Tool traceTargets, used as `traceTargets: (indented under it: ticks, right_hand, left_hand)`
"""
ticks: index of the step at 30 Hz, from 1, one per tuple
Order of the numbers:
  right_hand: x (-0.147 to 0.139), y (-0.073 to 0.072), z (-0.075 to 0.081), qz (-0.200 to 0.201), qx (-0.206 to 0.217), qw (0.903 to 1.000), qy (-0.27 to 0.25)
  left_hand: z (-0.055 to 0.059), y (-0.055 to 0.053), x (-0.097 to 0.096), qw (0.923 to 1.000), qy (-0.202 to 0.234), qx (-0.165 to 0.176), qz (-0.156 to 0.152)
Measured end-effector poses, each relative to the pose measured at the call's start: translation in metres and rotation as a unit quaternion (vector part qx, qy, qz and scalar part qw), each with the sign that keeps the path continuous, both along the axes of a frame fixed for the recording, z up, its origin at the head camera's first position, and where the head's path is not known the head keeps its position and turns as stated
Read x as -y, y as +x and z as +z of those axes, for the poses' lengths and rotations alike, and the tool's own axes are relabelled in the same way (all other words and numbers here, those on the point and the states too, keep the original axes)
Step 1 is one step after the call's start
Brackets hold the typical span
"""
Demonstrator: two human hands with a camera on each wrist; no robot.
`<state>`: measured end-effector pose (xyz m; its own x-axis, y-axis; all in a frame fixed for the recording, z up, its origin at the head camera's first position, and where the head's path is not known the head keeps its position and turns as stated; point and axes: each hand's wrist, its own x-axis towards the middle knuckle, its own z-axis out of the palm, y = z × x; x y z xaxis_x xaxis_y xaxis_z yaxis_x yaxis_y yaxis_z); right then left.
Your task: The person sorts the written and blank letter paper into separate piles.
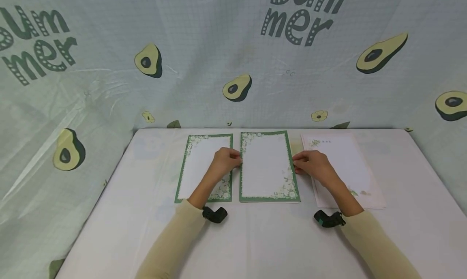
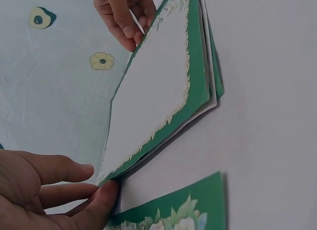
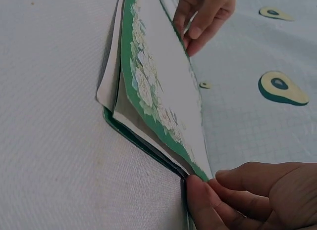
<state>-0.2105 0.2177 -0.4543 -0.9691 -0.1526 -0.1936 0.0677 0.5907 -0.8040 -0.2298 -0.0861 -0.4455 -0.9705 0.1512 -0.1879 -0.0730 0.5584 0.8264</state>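
A person in pale yellow sleeves [image 1: 171,242] works at a white-covered table [image 1: 277,250], both hands on a stack of green-bordered floral stationery [image 1: 266,165] lying at the center, toward the far side. The left hand [image 1: 224,163] pinches the stack's left edge between thumb and fingers; the right hand [image 1: 315,165] grips the opposite edge the same way, its wrist reaching over the pink-edged sheets [image 1: 344,161] on the right. Seen from the wrists, the stack's layers sit slightly out of line, white paper and another strip of green showing beneath the top page at the corners. White blossoms and leaves fill the top page's upper left and lower right corners. Just beside it on the left, beneath the left forearm, lies a matching green-bordered sheet [image 1: 200,161], apart from the stack by a narrow gap. The pink-edged sheets, fanned a little askew, carry a small green sprig and a short line of print too small to read. A black device [image 1: 215,215] is strapped at each wrist. Behind the table hangs a pale backdrop [image 1: 197,39] printed with avocados, yellow flowers and the word "Summer."
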Motion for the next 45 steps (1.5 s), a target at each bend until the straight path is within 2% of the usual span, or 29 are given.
traceTargets:
  ticks: [6,13,19,26,33,40,45]
  right_hand:
    - [0.001,0.002,0.001,0.003,-0.024,0.9995,0.019]
    - [0.003,0.002,0.003,-0.007,-0.058,0.998,0.027]
    - [0.005,0.003,-0.001,-0.012,-0.059,0.9981,-0.017]
    - [0.004,0.004,-0.002,-0.034,-0.036,0.9967,-0.064]
    - [0.008,-0.003,-0.005,-0.062,0.002,0.9915,-0.115]
    - [0.009,-0.004,-0.007,-0.112,-0.026,0.9857,-0.123]
    - [0.014,-0.004,-0.007,-0.115,-0.058,0.9782,-0.163]
  left_hand:
    - [0.002,0.001,-0.002,0.999,-0.02,-0.039,-0.007]
    - [0.002,0.002,-0.009,0.9961,0.001,-0.088,-0.006]
    - [-0.001,0.004,-0.013,0.9943,0.046,-0.096,0.006]
    - [-0.009,0.003,-0.013,0.9861,0.084,-0.138,0.038]
    - [-0.015,0.008,-0.008,0.979,0.154,-0.096,0.093]
    - [-0.018,0.007,-0.003,0.972,0.185,-0.095,0.108]
    - [-0.018,0.004,0.003,0.9652,0.197,-0.102,0.138]
